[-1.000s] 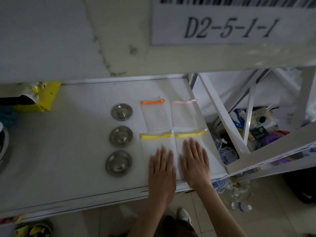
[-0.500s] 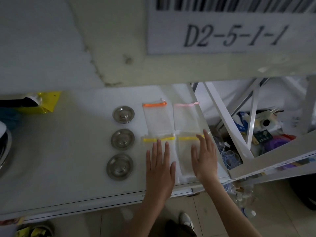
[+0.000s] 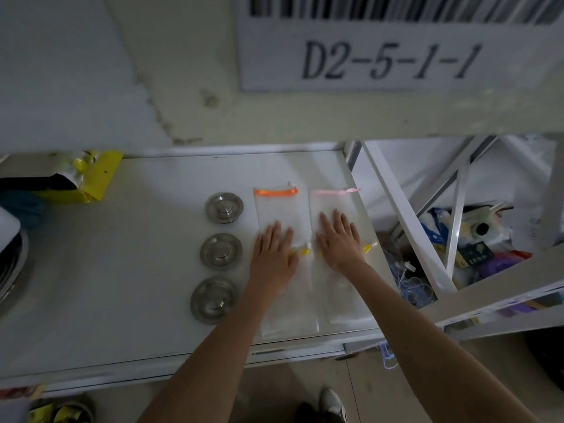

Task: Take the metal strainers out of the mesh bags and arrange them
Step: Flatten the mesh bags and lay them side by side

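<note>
Strainers first: three metal discs sit in a column just left of the left hand, the far strainer, the middle strainer and the near strainer, all out of the bags and apart from one another. Both hands lie flat, palms down, fingers spread and gripping nothing. Left hand presses on the seam where the orange bag meets the near-left bag, whose yellow strip peeks out by the thumb. Right hand does the same one column over, fingertips on the pink bag, palm over the top of the near-right bag, a bit of yellow showing at its outer edge. Four empty-looking mesh bags, then, in a two-by-two grid, edges touching.

Writing overhead, beyond the fingertips: a white label reading "D2-5-1-1" under a barcode, fixed to the upper beam.

Everything rests on a pale shelf with a raised front lip. Far off to the left, a yellow packet and a curved metal rim at the frame's edge. To the right of the right hand, white rack struts cross over a jumble of packages and blue cord below. Tiled floor and a shoe show under the forearms.
</note>
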`<state>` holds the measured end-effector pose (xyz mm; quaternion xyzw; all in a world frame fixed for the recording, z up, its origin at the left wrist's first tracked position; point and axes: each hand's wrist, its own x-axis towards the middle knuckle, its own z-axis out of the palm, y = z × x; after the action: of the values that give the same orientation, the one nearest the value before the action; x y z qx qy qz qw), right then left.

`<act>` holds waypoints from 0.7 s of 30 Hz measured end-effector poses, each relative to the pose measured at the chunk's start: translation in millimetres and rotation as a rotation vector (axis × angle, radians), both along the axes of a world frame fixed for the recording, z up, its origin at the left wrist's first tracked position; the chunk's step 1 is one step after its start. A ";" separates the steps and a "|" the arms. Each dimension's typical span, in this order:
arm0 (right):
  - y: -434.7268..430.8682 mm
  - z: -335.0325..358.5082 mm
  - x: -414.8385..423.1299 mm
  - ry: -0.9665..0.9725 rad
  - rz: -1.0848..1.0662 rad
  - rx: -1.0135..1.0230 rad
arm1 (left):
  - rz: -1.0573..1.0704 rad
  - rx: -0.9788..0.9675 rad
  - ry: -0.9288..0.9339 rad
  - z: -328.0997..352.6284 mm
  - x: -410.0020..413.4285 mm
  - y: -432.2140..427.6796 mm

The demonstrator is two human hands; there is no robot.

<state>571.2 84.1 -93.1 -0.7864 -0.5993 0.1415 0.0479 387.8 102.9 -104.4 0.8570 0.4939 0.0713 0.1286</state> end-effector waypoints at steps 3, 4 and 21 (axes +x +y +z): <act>4.5 2.2 0.7 0.002 0.073 0.009 | 0.016 0.010 -0.033 0.1 -5.8 -0.7; 5.6 2.3 0.6 0.001 0.086 0.011 | 0.020 0.008 -0.040 1.5 -6.3 -0.7; 5.2 0.6 -0.7 -0.008 0.080 0.096 | 0.022 0.152 -0.083 -8.6 -14.3 0.6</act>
<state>570.5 89.3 -92.5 -0.7593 -0.6365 0.1110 0.0775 373.5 103.5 -113.0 0.8552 0.4905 0.1454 0.0829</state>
